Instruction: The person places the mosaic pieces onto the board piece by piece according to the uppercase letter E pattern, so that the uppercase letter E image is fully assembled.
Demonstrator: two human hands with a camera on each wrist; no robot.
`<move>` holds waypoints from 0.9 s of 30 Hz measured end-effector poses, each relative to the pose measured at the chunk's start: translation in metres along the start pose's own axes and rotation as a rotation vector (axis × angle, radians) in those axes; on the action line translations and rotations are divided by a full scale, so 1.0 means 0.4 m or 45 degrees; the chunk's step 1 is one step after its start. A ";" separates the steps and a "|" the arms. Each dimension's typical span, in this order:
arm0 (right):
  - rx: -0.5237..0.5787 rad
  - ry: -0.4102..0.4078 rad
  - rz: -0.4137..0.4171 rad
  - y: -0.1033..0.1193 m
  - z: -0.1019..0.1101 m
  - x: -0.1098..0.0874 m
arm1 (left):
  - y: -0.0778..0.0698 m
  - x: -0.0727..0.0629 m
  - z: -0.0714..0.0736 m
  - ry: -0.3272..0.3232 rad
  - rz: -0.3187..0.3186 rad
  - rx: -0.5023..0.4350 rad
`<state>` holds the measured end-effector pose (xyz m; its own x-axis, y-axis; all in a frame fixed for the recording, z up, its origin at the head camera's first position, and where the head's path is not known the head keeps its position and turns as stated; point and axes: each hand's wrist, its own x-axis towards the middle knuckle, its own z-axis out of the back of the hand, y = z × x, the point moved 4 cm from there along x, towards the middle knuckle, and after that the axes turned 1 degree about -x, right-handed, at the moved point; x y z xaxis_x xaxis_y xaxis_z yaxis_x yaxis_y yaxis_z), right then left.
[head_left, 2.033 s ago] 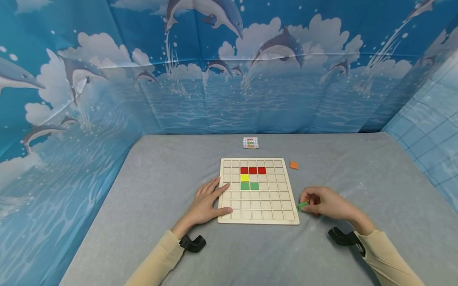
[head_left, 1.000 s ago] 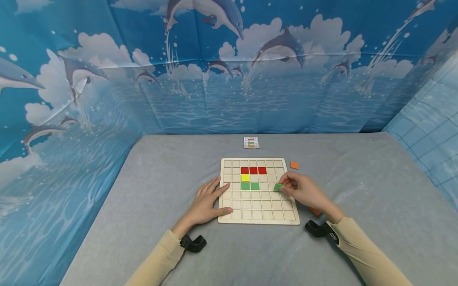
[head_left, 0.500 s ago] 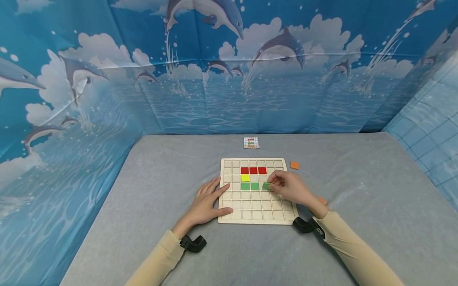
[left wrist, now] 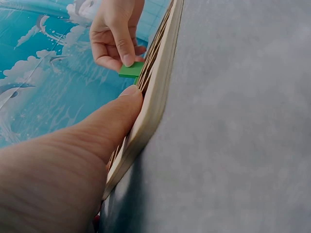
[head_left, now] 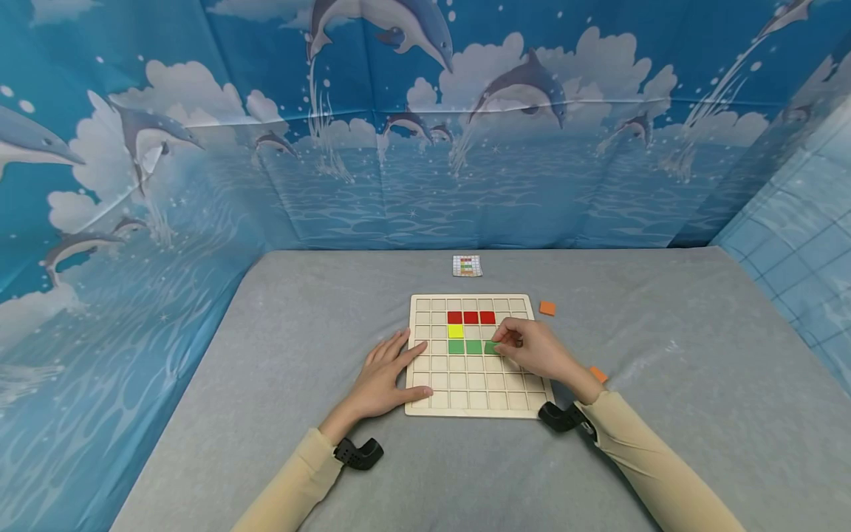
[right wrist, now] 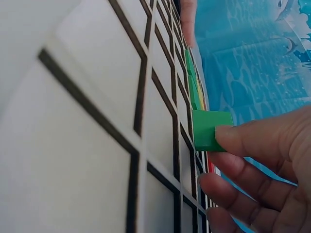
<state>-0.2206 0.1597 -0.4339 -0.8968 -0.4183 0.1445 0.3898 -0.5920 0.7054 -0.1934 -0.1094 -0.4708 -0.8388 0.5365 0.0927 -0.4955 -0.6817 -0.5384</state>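
Note:
My right hand (head_left: pixel 535 351) pinches a square green tile (right wrist: pixel 206 128) between thumb and fingers, over the wooden grid board (head_left: pixel 476 400). In the head view the tile lines up just right of two green tiles (head_left: pixel 473 346) set in the same row; the right wrist view shows it standing up from the grid, one edge at the board. Above that row sit a yellow tile (head_left: pixel 455 331) and three red tiles (head_left: pixel 470 317). With fingers spread, my left hand (head_left: pixel 379 380) rests on the board's left edge, its thumb (left wrist: pixel 121 114) on the rim.
One orange tile (head_left: pixel 547 308) lies by the board's upper right corner. Another orange piece (head_left: pixel 599 374) shows partly beside my right wrist. Behind the board is a small card (head_left: pixel 467 266) with a coloured grid pattern. A dolphin-print curtain (head_left: pixel 412 177) hangs behind the grey-covered table (head_left: pixel 319 310).
From the table right of the board, my right hand has carried the green tile leftward onto the board, up to the two green tiles. The left hand has stayed put.

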 end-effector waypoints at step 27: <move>-0.230 -0.047 0.062 0.004 0.005 -0.018 | 0.007 0.001 -0.004 -0.004 -0.006 -0.003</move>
<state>-0.2139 0.1630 -0.4323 -0.8817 -0.4260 0.2029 0.4612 -0.6870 0.5616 -0.1947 -0.1104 -0.4735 -0.8372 0.5381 0.0978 -0.4988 -0.6778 -0.5401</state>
